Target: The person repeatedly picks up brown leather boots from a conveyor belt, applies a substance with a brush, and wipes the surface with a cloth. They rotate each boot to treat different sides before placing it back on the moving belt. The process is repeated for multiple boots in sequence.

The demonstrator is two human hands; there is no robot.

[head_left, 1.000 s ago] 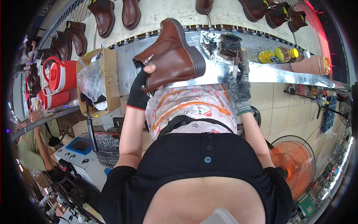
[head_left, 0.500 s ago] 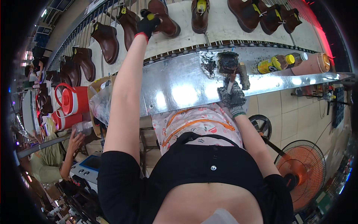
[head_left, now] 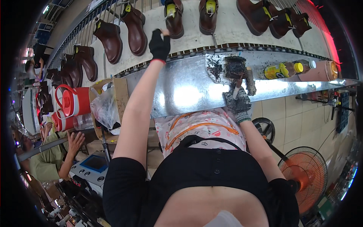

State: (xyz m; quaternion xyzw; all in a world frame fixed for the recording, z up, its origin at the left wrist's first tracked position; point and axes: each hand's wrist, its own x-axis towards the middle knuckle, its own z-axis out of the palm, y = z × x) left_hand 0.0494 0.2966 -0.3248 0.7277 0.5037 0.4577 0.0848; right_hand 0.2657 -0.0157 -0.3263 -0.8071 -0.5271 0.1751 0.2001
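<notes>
My left hand (head_left: pixel 160 44), in a black fingerless glove with a red cuff, is just below a dark brown boot (head_left: pixel 174 20) on the conveyor. Its fingers look apart and hold nothing; whether a fingertip touches the heel I cannot tell. My right hand (head_left: pixel 238 103), in a stained grey knit glove, is closed around a slim brush-like tool (head_left: pixel 237 90) at the metal ledge. The tool points toward a black-soaked pad (head_left: pixel 235 67) on a smeared white sheet (head_left: pixel 214 69). A grimy roll-shaped piece (head_left: pixel 250 81) lies beside it.
More brown boots (head_left: pixel 136 32) stand along the conveyor (head_left: pixel 155 19). Bottles (head_left: pixel 281 70) lie at the metal ledge's (head_left: pixel 181 83) right. To the left are a cardboard box (head_left: pixel 121 94), a red jug (head_left: pixel 70 100) and another person's hand (head_left: pixel 75 142). A fan (head_left: pixel 305 174) stands right.
My left hand has moved right and nearer, off the boot it was gripping. That boot, tilted before, now stands straight. The right hand has shifted slightly nearer with the tool.
</notes>
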